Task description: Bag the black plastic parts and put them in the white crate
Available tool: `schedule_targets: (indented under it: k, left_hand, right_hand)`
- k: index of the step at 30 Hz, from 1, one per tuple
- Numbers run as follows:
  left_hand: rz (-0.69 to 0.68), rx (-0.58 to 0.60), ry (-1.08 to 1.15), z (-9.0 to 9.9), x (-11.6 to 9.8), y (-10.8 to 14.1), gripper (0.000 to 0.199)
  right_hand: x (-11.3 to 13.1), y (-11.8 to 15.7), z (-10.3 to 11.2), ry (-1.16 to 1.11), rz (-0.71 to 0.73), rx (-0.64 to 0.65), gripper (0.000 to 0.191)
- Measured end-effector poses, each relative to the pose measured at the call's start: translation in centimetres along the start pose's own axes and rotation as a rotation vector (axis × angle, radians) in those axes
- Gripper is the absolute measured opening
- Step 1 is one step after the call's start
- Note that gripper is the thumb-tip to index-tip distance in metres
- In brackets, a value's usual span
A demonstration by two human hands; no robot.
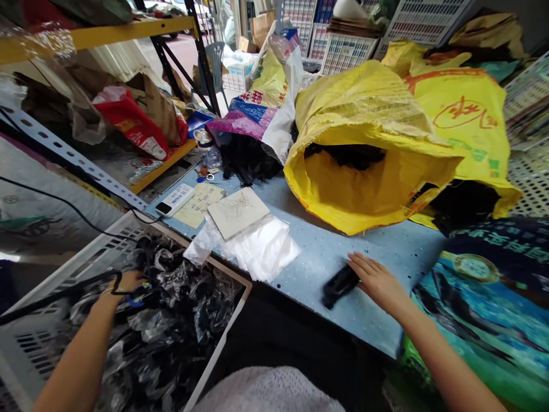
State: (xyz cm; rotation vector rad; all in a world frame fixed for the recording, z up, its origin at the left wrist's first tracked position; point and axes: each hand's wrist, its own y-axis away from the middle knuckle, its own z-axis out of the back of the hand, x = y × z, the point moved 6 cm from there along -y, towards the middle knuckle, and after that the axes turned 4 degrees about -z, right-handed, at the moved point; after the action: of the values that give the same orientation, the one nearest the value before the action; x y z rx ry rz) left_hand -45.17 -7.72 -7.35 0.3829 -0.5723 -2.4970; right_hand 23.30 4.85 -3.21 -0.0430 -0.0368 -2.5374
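Observation:
My left hand (127,281) is down in a crate (103,260) of black items in clear plastic bags (171,309). Its fingers are mostly hidden among them, so what it holds cannot be made out. On the blue tabletop (295,306) lies a small, dark, oblong black piece (340,286), slightly blurred. My right hand (377,281) is at the right end of this piece, fingers stretched out and appearing to touch it. White plastic sheets (266,246) lie left of the piece, with a flat pale square board (239,212) partly on top of them.
A yellow sack (364,200) gapes open at the back, with another yellow sack (467,131) beside it. A purple-and-white sack (257,114) spills black pieces. Nearby are a bottle (209,151), a white device (175,200) and a blue printed bag (484,309).

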Motion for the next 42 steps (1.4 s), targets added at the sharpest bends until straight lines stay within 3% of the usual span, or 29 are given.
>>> schedule_targets:
  k: [2, 4, 6, 7, 9, 11, 13, 16, 21, 24, 27, 29, 33, 37, 39, 41, 42]
  left_hand:
    - [-0.156, 0.101, 0.119, -2.1, -6.8, 1.3, 0.028]
    - [-0.505, 0.2, 0.398, -4.3, -16.3, 3.9, 0.038]
    - [-0.782, 0.025, 0.535, -4.8, -25.1, 6.5, 0.034]
    - [-0.8, -0.132, 0.553, -4.9, -28.5, 7.2, 0.032]
    - [-0.745, -0.374, 0.482, -5.5, -33.3, 7.7, 0.02]
    - [-0.721, -0.468, 0.44, -6.2, -35.8, 7.4, 0.008]
    - [-0.712, -0.434, 0.515, -6.5, -36.1, 6.6, 0.007]
    - [-0.636, -0.299, 0.783, -6.5, -34.6, 5.8, 0.007]
    - [-0.613, -0.215, 1.071, -5.5, -34.4, 6.8, 0.023]
    - [-0.6, -0.086, 1.237, -5.3, -34.4, 6.5, 0.029]
    - [-0.542, 0.08, 1.523, -5.3, -33.6, 5.5, 0.037]
    - [-0.529, 0.116, 1.599, -5.3, -33.3, 5.2, 0.043]
    - [-0.585, 0.048, 1.437, -5.7, -34.5, 5.9, 0.043]
    - [-0.629, 0.131, 1.475, -5.8, -34.6, 6.5, 0.039]
    - [-0.694, 0.011, 1.405, -4.8, -33.2, 6.4, 0.029]
    - [-0.809, -0.215, 1.141, -3.5, -32.0, 6.6, 0.01]
    - [-0.862, -0.312, 0.978, -3.0, -31.7, 6.7, 0.01]
  right_hand:
    - [-0.2, 0.3, -0.7, -0.095, -0.129, 0.016, 0.042]
    - [0.3, 0.2, -1.2, -0.282, -0.3, 0.001, 0.048]
    - [1.8, -0.7, -1.3, -0.594, -0.43, -0.048, 0.05]
    - [2.9, -1.5, -1.3, -0.783, -0.467, -0.063, 0.05]
    - [5.4, -3.1, -1.2, -1.149, -0.513, -0.075, 0.052]
    - [8.0, -4.5, -0.8, -1.452, -0.527, -0.066, 0.05]
    - [10.3, -5.7, -0.1, -1.684, -0.507, -0.041, 0.044]
    - [13.2, -7.5, 0.8, -1.946, -0.436, 0.066, 0.039]
    - [16.5, -11.2, -0.2, -2.121, -0.389, 0.247, 0.034]
    - [16.4, -12.3, -1.6, -2.134, -0.427, 0.23, 0.035]
    - [15.1, -11.7, -2.3, -2.169, -0.486, 0.172, 0.035]
    - [14.7, -11.0, -2.2, -2.206, -0.489, 0.167, 0.035]
    - [15.7, -10.5, -1.4, -2.207, -0.39, 0.234, 0.035]
    - [15.1, -10.7, -2.0, -2.2, -0.44, 0.183, 0.032]
    - [14.1, -10.5, -2.8, -2.232, -0.505, 0.146, 0.035]
    - [13.3, -9.9, -3.3, -2.204, -0.542, 0.125, 0.038]
    - [13.0, -9.5, -3.3, -2.156, -0.549, 0.103, 0.038]
